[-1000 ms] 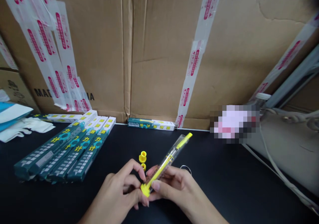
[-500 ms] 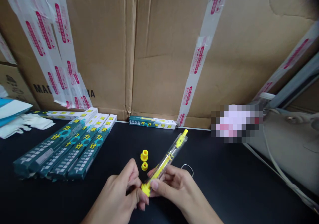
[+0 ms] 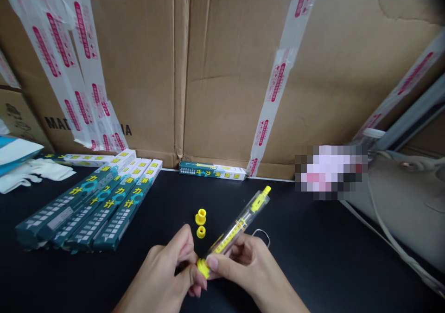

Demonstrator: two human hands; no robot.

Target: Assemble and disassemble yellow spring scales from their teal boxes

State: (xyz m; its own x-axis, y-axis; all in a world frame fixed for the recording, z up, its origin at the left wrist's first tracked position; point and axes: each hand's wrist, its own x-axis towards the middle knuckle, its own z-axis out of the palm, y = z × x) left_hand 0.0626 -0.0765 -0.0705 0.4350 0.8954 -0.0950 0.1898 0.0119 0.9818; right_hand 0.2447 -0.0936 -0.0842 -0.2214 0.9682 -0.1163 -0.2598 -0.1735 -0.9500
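A clear tubular spring scale (image 3: 232,232) with yellow inner parts slants up and to the right. My right hand (image 3: 248,262) is closed round its lower half, the thumb lying along the tube. My left hand (image 3: 175,262) pinches the yellow end cap (image 3: 203,268) at the bottom end; the fingertips partly hide the cap. On the table just beyond my left hand stand two small yellow flanged plugs, a larger plug (image 3: 200,217) and a smaller plug (image 3: 200,232). A bent metal wire hook (image 3: 267,237) lies behind my right hand, which partly covers it.
Several green-and-white cartons (image 3: 114,211) lie side by side on the left of the black table (image 3: 306,257). A single carton (image 3: 212,170) rests against the large cardboard box (image 3: 225,72) behind. White gloves (image 3: 41,171) are far left; a white cable (image 3: 385,234) runs down the right.
The spring scale's top end has swung right and slightly down. My right thumb has moved a little closer to the end cap. My left hand keeps its pinch in nearly the same place.
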